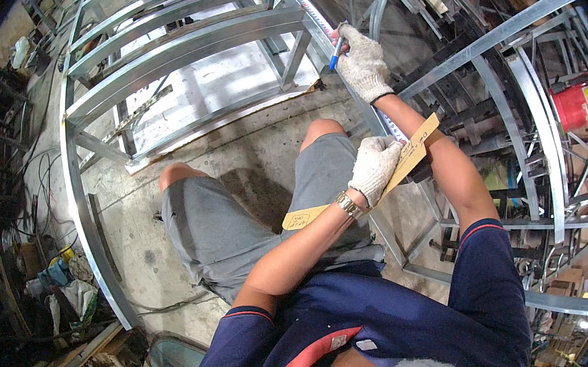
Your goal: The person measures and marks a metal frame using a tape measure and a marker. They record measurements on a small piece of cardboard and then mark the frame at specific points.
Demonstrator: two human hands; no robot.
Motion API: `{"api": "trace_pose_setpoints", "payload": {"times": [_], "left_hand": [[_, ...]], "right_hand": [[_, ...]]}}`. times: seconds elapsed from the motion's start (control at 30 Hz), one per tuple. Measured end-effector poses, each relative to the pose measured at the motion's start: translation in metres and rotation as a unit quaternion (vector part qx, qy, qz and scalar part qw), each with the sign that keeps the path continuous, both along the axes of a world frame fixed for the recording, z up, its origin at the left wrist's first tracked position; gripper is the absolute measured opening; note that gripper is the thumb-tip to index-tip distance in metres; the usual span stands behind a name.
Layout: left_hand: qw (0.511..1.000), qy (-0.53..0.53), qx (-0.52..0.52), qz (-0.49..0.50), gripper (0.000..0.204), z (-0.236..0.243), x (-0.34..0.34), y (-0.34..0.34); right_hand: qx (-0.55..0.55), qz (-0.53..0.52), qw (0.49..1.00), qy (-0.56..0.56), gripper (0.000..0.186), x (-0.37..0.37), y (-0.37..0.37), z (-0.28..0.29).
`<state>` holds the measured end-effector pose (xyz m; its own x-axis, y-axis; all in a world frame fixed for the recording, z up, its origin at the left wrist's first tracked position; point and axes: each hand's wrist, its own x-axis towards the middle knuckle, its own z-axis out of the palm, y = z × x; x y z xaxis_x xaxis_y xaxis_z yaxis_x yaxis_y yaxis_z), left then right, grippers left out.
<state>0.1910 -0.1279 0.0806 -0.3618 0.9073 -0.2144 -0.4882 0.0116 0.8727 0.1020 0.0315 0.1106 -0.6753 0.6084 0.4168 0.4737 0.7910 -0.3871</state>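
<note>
Cardboard strip (394, 172) sits pinched in my gloved left hand (373, 167), its long axis slanting from my wrist up and right toward my right forearm. Beyond it, my right hand (363, 67) is closed on a blue marker (336, 54), tip aimed down-left at the steel frame rail (311, 15). I judge I'm marking off positions; next calls for a steady tip.

Red and yellow can (578, 105) at right edge of concrete floor (261, 151); rags (74, 292) and cables (39, 176) at left edge
</note>
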Motion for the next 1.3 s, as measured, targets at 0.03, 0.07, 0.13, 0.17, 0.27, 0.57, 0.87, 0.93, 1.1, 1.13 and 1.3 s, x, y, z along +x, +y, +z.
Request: {"api": "trace_pose_setpoints", "payload": {"times": [0.03, 0.07, 0.13, 0.17, 0.27, 0.57, 0.87, 0.93, 1.1, 1.13, 1.3], "left_hand": [[1.000, 0.005, 0.003, -0.001, 0.030, 0.000, -0.001, 0.000], [1.000, -0.002, 0.002, -0.002, 0.030, 0.001, -0.001, -0.001], [1.000, -0.016, 0.001, -0.004, 0.030, 0.000, 0.000, 0.000], [1.000, -0.020, 0.002, -0.008, 0.029, -0.001, 0.001, 0.000], [1.000, -0.017, 0.007, -0.006, 0.028, -0.006, 0.004, 0.002], [1.000, 0.003, -0.013, 0.020, 0.027, -0.006, 0.009, 0.008], [0.999, -0.034, -0.029, -0.001, 0.028, 0.006, 0.005, 0.006], [1.000, -0.001, -0.022, 0.017, 0.030, 0.006, 0.006, 0.006], [1.000, -0.009, -0.025, 0.012, 0.032, 0.005, 0.006, 0.006], [0.999, -0.024, -0.035, 0.001, 0.032, 0.005, 0.005, 0.006], [1.000, 0.006, -0.025, 0.009, 0.032, 0.006, 0.004, 0.004]], "right_hand": [[-0.005, 0.003, 1.000, -0.002, 0.032, 0.000, -0.001, 0.000], [-0.008, 0.007, 1.000, 0.002, 0.030, 0.000, -0.002, 0.001], [-0.019, 0.006, 1.000, 0.002, 0.027, 0.000, -0.002, 0.002], [-0.006, 0.009, 1.000, 0.003, 0.025, 0.000, -0.002, 0.003], [0.015, -0.003, 1.000, -0.028, 0.020, 0.001, -0.001, 0.007], [0.045, 0.042, 0.995, -0.079, 0.018, 0.004, -0.006, 0.021], [-0.197, 0.094, 0.968, 0.124, 0.045, 0.004, 0.025, 0.003], [-0.332, 0.078, 0.922, 0.181, 0.046, 0.005, 0.028, 0.001], [-0.288, 0.054, 0.948, 0.122, 0.052, 0.003, 0.030, 0.003], [-0.282, 0.053, 0.950, 0.126, 0.048, 0.001, 0.030, 0.003], [-0.238, 0.047, 0.965, 0.100, 0.039, -0.003, 0.034, 0.003]]}}
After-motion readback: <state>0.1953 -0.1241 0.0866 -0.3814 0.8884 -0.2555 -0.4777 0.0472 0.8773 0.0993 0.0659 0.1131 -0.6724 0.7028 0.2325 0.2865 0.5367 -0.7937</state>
